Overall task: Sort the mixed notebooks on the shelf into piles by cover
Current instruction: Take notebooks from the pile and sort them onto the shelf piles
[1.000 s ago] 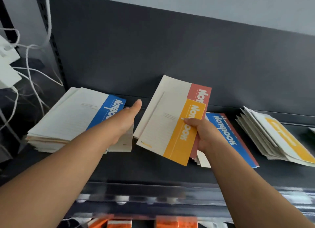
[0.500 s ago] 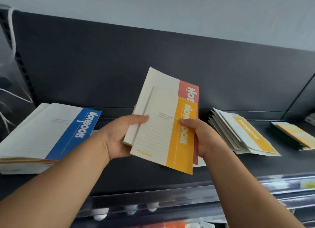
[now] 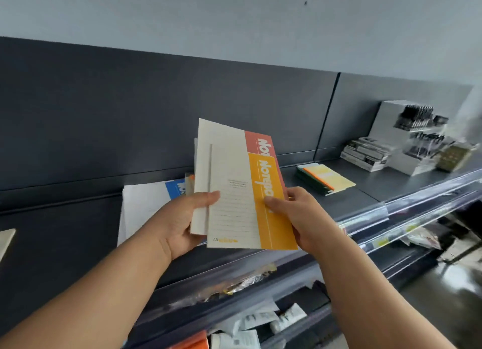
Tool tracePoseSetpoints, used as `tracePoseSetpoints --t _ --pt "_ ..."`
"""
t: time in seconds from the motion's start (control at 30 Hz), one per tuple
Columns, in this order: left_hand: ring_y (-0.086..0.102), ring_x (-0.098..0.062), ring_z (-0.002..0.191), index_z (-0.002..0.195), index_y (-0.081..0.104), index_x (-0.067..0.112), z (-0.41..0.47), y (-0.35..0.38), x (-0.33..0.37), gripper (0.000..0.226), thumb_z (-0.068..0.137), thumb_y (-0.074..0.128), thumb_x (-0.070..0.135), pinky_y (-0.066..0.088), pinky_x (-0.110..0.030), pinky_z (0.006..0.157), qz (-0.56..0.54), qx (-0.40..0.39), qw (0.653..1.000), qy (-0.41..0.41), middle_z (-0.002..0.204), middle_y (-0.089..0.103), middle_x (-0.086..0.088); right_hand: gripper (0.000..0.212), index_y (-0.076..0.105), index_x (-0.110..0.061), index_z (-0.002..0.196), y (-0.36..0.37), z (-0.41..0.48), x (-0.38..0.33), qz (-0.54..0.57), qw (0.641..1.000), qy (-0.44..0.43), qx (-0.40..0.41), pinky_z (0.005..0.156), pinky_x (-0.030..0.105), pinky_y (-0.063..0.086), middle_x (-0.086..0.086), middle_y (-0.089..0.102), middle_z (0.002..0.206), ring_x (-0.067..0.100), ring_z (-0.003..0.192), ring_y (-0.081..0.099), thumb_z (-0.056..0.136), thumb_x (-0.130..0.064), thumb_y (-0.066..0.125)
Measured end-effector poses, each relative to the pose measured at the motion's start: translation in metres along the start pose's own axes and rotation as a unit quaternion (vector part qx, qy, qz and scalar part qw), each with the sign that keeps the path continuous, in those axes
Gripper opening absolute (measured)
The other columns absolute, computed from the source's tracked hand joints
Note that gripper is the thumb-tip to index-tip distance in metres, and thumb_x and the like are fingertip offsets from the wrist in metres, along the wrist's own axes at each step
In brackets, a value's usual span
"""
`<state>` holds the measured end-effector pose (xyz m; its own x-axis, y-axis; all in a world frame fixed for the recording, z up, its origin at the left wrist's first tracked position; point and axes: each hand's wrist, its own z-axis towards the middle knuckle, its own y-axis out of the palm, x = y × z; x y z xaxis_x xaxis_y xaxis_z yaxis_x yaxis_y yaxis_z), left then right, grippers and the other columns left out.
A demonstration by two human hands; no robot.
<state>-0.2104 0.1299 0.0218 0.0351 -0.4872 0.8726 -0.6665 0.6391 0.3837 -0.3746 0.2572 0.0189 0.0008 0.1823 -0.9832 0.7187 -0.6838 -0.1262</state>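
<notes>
Fanning two covers above the shelf (image 3: 361,192), the left hand (image 3: 182,223) grips the side of the red-banded notebook (image 3: 258,143) while the right hand (image 3: 296,214) pinches the yellow-banded notebook (image 3: 234,205) in front, apparently to part them by colour.

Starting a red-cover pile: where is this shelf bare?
Bare shelf lies left of the blue-cover pile, up to a notebook corner at the picture's left edge. A smaller patch sits between the green-and-yellow pile and the white display stand. Behind the held notebooks it is crowded.
</notes>
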Motion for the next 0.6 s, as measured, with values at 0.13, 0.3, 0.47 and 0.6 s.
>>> tracePoseSetpoints --t 0.13,0.3,0.47,0.6 --pt "0.074 -0.028 0.083 0.114 0.066 0.012 0.015 0.032 0.002 0.036 0.082 0.064 0.029 0.058 -0.037 0.060 -0.022 -0.026 0.999 -0.002 0.104 0.075 -0.014 0.030 0.054 -0.022 0.118 -0.038 0.017 0.000 -0.009 1.000 -0.010 0.026 0.086 0.050 0.058 0.000 0.068 0.110 0.025 0.096 0.069 0.093 -0.030 0.067" --pt "0.072 -0.035 0.093 0.125 0.059 0.010 0.046 0.044 0.016 0.032 0.093 0.056 0.009 0.062 -0.047 0.066 0.014 -0.017 0.999 -0.028 0.108 0.073 -0.017 0.008 0.061 -0.027 0.105 -0.055 0.049 -0.001 0.024 0.999 -0.002 0.036 0.088 0.052 0.057 0.000 0.073 0.105 0.026 0.095 0.071 0.097 -0.027 0.062" --pt "0.069 -0.035 0.103 0.126 0.060 0.011 0.082 0.047 0.025 0.036 0.091 0.056 0.004 0.061 -0.048 0.071 0.016 -0.020 0.999 -0.033 0.112 0.072 -0.016 0.009 0.063 -0.027 0.106 -0.061 0.075 -0.004 0.069 0.997 0.017 0.026 0.084 0.051 0.058 0.002 0.074 0.104 0.028 0.094 0.072 0.097 -0.025 0.061" --pt "0.070 -0.031 0.097 0.120 0.064 0.009 0.098 0.043 0.033 0.037 0.084 0.061 0.003 0.062 -0.040 0.065 -0.003 0.003 1.000 -0.006 0.109 0.073 -0.014 0.013 0.065 -0.025 0.108 -0.074 0.105 -0.012 0.078 0.996 0.008 0.040 0.082 0.055 0.058 0.004 0.075 0.103 0.031 0.094 0.072 0.096 -0.028 0.063"
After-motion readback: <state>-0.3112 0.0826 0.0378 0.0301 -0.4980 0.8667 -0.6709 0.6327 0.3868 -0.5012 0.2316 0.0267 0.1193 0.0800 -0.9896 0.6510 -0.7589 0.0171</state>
